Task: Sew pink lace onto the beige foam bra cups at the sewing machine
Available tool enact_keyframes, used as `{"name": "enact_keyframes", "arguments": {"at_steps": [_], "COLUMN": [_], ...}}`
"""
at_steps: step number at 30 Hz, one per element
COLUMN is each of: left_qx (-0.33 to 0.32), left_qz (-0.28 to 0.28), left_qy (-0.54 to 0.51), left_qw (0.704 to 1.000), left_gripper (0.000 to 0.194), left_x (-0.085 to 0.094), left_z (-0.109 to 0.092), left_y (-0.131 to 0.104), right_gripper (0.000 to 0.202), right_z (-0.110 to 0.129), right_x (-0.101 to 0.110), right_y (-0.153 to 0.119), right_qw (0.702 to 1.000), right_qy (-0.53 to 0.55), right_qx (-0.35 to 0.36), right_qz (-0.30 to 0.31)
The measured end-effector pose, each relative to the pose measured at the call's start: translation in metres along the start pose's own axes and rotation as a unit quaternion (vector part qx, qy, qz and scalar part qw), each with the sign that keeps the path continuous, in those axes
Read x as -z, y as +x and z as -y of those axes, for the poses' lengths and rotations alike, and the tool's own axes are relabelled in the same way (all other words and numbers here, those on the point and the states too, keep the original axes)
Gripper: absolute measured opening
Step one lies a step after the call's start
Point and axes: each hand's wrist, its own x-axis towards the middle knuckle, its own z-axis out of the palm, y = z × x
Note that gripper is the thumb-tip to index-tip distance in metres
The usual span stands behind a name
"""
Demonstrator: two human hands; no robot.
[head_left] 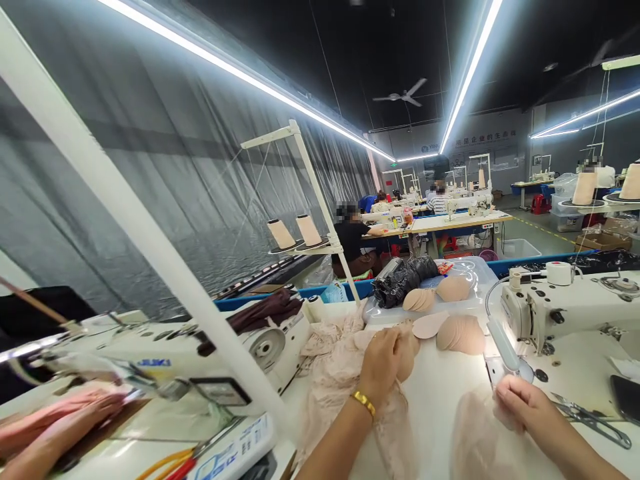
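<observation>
My left hand (pixel 383 363), a gold bracelet on its wrist, has its fingers closed on a beige bra pad (pixel 407 357) above a heap of beige lace fabric (pixel 340 353). Its fingertips are partly hidden and blurred. To the right, my right hand (pixel 523 403) pinches the edge of a sheer beige fabric piece (pixel 480 440), which hangs blurred over the white table. Just beyond it stands the needle end of a white sewing machine (pixel 530 313). Stacked beige bra pads (pixel 460 335) lie between my hands, farther back.
Metal scissors (pixel 593 417) and a dark phone (pixel 625 398) lie at right. A clear plastic bin (pixel 480 277) holds more pads and a black bag. At left, a co-worker's hands (pixel 95 413) handle pink fabric by another machine (pixel 150 357). A thread stand (pixel 313 180) rises behind.
</observation>
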Motion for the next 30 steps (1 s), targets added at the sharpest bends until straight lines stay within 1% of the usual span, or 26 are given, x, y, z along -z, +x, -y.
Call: {"name": "enact_keyframes", "arguments": {"at_steps": [1, 2, 4, 6, 8, 10, 11, 12, 13, 15, 17, 18, 19, 21, 22, 23, 24, 25, 26, 27, 29, 30], "left_qx": [0.021, 0.045, 0.089, 0.133, 0.178, 0.213, 0.225, 0.231, 0.231, 0.212, 0.172, 0.135, 0.091, 0.007, -0.024, -0.043, -0.055, -0.068, -0.082, -0.096, -0.117, -0.125], "left_qz": [0.022, 0.056, 0.142, 0.235, 0.311, 0.355, 0.367, 0.376, 0.379, 0.369, 0.363, 0.379, 0.414, 0.498, 0.527, 0.541, 0.535, 0.512, 0.474, 0.429, 0.326, 0.283], "left_qy": [-0.056, -0.119, -0.24, -0.336, -0.407, -0.451, -0.464, -0.47, -0.472, -0.475, -0.481, -0.478, -0.468, -0.43, -0.402, -0.375, -0.35, -0.324, -0.3, -0.28, -0.252, -0.24], "left_qw": [0.998, 0.99, 0.956, 0.902, 0.84, 0.79, 0.774, 0.765, 0.762, 0.771, 0.779, 0.78, 0.775, 0.753, 0.748, 0.752, 0.767, 0.793, 0.824, 0.854, 0.903, 0.92], "left_gripper": [0.008, 0.011, 0.022, 0.033, 0.039, 0.042, 0.043, 0.044, 0.045, 0.047, 0.052, 0.058, 0.066, 0.079, 0.079, 0.073, 0.065, 0.056, 0.048, 0.04, 0.026, 0.023], "left_x": [0.004, 0.007, 0.009, 0.004, -0.007, -0.021, -0.026, -0.031, -0.034, -0.033, -0.026, -0.021, -0.016, -0.01, -0.009, -0.009, -0.009, -0.008, -0.008, -0.006, 0.001, 0.005], "left_z": [-0.008, -0.016, -0.035, -0.054, -0.069, -0.078, -0.08, -0.082, -0.083, -0.084, -0.087, -0.089, -0.091, -0.092, -0.091, -0.089, -0.088, -0.085, -0.083, -0.082, -0.079, -0.078], "left_y": [-0.002, -0.007, -0.022, -0.041, -0.058, -0.068, -0.07, -0.07, -0.069, -0.064, -0.057, -0.053, -0.049, -0.042, -0.039, -0.036, -0.033, -0.03, -0.028, -0.027, -0.026, -0.027], "right_gripper": [0.059, 0.06, 0.06, 0.062, 0.066, 0.067, 0.065, 0.062, 0.061, 0.06, 0.058, 0.056, 0.053, 0.045, 0.042, 0.038, 0.035, 0.033, 0.031, 0.029, 0.022, 0.019], "right_z": [0.0, -0.001, -0.002, -0.002, 0.0, 0.004, 0.007, 0.011, 0.015, 0.024, 0.034, 0.04, 0.046, 0.057, 0.063, 0.068, 0.072, 0.075, 0.076, 0.076, 0.069, 0.062], "right_x": [0.0, 0.001, 0.0, -0.002, -0.004, -0.006, -0.007, -0.008, -0.008, -0.009, -0.009, -0.008, -0.007, -0.004, -0.002, 0.001, 0.005, 0.008, 0.012, 0.014, 0.017, 0.017], "right_y": [0.001, 0.002, 0.003, 0.003, 0.002, 0.0, -0.001, -0.002, -0.003, -0.007, -0.011, -0.014, -0.017, -0.022, -0.024, -0.025, -0.026, -0.026, -0.026, -0.026, -0.025, -0.024], "right_qw": [1.0, 1.0, 1.0, 0.999, 0.999, 0.999, 1.0, 1.0, 0.999, 0.998, 0.997, 0.995, 0.993, 0.984, 0.979, 0.973, 0.969, 0.962, 0.953, 0.939, 0.892, 0.863], "right_qy": [0.004, 0.01, 0.024, 0.039, 0.044, 0.03, 0.017, 0.002, -0.013, -0.04, -0.061, -0.074, -0.091, -0.133, -0.158, -0.185, -0.211, -0.24, -0.27, -0.298, -0.346, -0.364], "right_qx": [0.001, 0.002, 0.003, 0.0, -0.003, 0.004, 0.01, 0.018, 0.025, 0.037, 0.045, 0.05, 0.057, 0.072, 0.077, 0.082, 0.089, 0.103, 0.13, 0.172, 0.284, 0.337], "right_qz": [0.003, 0.006, 0.012, 0.02, 0.025, 0.025, 0.024, 0.023, 0.022, 0.026, 0.034, 0.044, 0.059, 0.093, 0.105, 0.107, 0.096, 0.075, 0.044, 0.007, -0.065, -0.092]}}
